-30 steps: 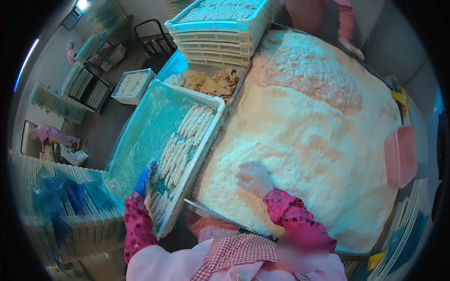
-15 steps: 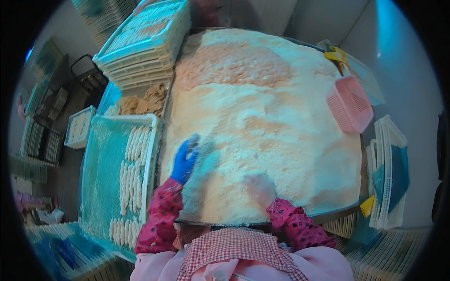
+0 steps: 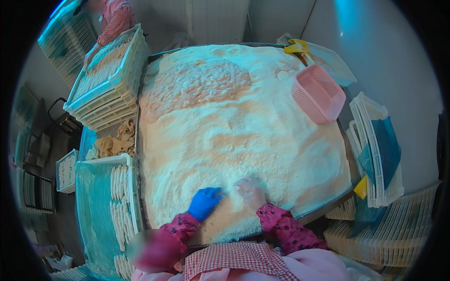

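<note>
My left hand (image 3: 204, 203), in a blue glove, rests low over the near part of a table covered in pale powder (image 3: 272, 154). Its fingers are curled down, and their tips are hidden in the powder. Just to its right, my right hand (image 3: 251, 192), dusted pale, has bent fingers drawn together at the powder's surface. A small gap separates the two hands. Whatever either hand may hold cannot be made out. A lumpy, wet, pinkish mass of meat-like pieces (image 3: 201, 84) lies on the powder at the far left.
A green-lined tray (image 3: 93, 201) with rows of pale coated strips (image 3: 121, 220) stands left of the table. Behind it are brown cloths (image 3: 115, 143) and stacked trays (image 3: 101, 103), where another person's arm (image 3: 115, 28) reaches. A pink basket (image 3: 318, 93) sits at the right edge.
My left hand has come nearer to me and rightward, close beside my right hand, and its fingers have curled. The view has shifted, bringing another person's arm into sight at the far left.
</note>
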### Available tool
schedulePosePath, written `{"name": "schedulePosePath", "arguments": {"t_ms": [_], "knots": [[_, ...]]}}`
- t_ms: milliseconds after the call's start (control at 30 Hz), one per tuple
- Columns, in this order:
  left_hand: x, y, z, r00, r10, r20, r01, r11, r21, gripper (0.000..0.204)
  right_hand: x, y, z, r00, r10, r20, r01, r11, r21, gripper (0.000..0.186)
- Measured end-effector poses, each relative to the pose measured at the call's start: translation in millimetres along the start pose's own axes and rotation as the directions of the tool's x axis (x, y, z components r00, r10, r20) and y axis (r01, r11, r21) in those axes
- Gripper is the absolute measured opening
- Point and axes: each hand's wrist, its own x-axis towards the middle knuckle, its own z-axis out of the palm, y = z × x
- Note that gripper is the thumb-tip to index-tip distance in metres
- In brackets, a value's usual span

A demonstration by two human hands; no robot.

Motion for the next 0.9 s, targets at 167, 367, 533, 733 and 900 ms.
{"name": "schedulePosePath", "arguments": {"t_ms": [167, 367, 533, 733, 900], "knots": [[2, -44, -50, 0.789, -0.37, -0.49, 0.335, 0.928, -0.162, 0.016, 60, 73, 27, 0.868, 0.329, -0.372, -0.218, 0.925, 0.311, 0.012], [-14, -5, -14, 0.943, -0.33, 0.051, 0.32, 0.85, -0.419, 0.024, 53, -11, 47, 0.964, -0.254, 0.074, 0.236, 0.954, 0.187, 0.014], [-51, 57, -3, 0.872, 0.41, 0.268, -0.383, 0.911, -0.151, 0.044, 106, 26, 47, 0.931, 0.361, -0.047, -0.311, 0.856, 0.412, 0.012], [-67, 29, -24, 0.804, 0.452, 0.386, -0.467, 0.882, -0.059, 0.053, 73, -22, 53, 0.824, -0.552, 0.129, 0.522, 0.827, 0.208, 0.024], [-22, 21, -44, 0.8, -0.407, 0.44, 0.577, 0.722, -0.382, 0.027, 72, 36, 38, 0.972, 0.204, -0.12, -0.12, 0.861, 0.494, 0.024]]}}
